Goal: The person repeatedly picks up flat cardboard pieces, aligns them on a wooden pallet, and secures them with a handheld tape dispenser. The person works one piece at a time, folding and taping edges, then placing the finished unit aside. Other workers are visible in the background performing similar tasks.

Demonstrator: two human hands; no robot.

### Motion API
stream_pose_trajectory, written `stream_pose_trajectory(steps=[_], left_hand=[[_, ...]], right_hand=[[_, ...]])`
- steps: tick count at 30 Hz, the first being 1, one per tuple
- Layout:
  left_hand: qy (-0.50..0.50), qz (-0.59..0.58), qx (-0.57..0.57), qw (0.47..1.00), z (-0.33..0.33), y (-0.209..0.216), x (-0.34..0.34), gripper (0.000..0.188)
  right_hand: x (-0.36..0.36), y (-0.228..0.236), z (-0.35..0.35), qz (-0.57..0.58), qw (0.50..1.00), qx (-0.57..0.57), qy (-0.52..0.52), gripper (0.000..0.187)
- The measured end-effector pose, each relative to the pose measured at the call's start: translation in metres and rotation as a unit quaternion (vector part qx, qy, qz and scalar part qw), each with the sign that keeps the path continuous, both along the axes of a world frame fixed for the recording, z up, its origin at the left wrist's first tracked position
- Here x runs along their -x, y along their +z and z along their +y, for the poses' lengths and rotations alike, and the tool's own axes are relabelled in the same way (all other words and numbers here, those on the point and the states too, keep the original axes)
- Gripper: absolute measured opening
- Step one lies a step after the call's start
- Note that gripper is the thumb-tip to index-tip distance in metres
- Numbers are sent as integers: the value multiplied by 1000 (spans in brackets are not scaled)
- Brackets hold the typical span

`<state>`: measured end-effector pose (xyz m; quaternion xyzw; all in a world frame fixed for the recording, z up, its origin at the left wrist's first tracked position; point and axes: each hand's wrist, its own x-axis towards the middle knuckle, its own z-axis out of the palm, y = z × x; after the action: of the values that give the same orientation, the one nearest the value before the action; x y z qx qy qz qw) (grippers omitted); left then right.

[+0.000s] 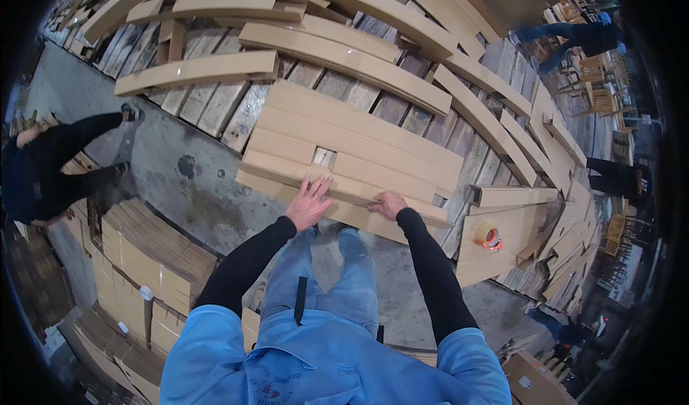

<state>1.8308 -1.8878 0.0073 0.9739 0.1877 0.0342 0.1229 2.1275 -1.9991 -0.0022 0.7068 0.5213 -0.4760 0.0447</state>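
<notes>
A creased brown cardboard sheet point(359, 129) lies before me on the wooden slats, its near strip partly folded up. A small rectangular cutout near its middle shows the wood beneath. My left hand point(310, 203) rests on the near strip just below that cutout, fingers spread and open. To its right, my right hand point(390, 205) is closed on the near edge of the same strip, fingers curled and thumb tip hidden.
Several long folded cardboard boxes point(344, 64) lie across the slatted wooden platform point(247, 114). An orange tape dispenser point(489, 238) sits on cardboard at the right. Bundled flat cardboard point(147, 243) stands at the lower left. Other people stand nearby, one point(61, 161) at the left.
</notes>
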Motion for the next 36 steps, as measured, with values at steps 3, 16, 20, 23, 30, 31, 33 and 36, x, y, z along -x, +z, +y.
stream_pose_trajectory(steps=[3, 16, 20, 23, 30, 31, 33, 36], left_hand=[[22, -35, -31, 999, 7, -34, -17, 17], [22, -115, -118, 986, 27, -56, -30, 11], [-23, -163, -122, 979, 40, -27, -45, 13], [-37, -169, -128, 977, 38, -2, -45, 11], [8, -135, -101, 986, 4, 9, -68, 14], [24, -110, -84, 990, -1, 7, -74, 18], [36, -56, -31, 997, -3, -5, -86, 26], [43, 19, 48, 998, 5, -21, -85, 39]], right_hand=[[-18, 7, 30, 51, 996, 62, 44, 47], [-70, -10, 132, -207, 965, -108, 121, 118], [-82, -24, 125, -221, 961, -131, 97, 128], [-102, -32, 134, -190, 970, -138, 63, 137], [-111, 2, 153, -179, 971, -83, 135, 138], [-109, -1, 150, -187, 967, -95, 148, 137], [-113, -9, 139, -217, 953, -118, 172, 140], [-108, -13, 137, -225, 945, -158, 179, 141]])
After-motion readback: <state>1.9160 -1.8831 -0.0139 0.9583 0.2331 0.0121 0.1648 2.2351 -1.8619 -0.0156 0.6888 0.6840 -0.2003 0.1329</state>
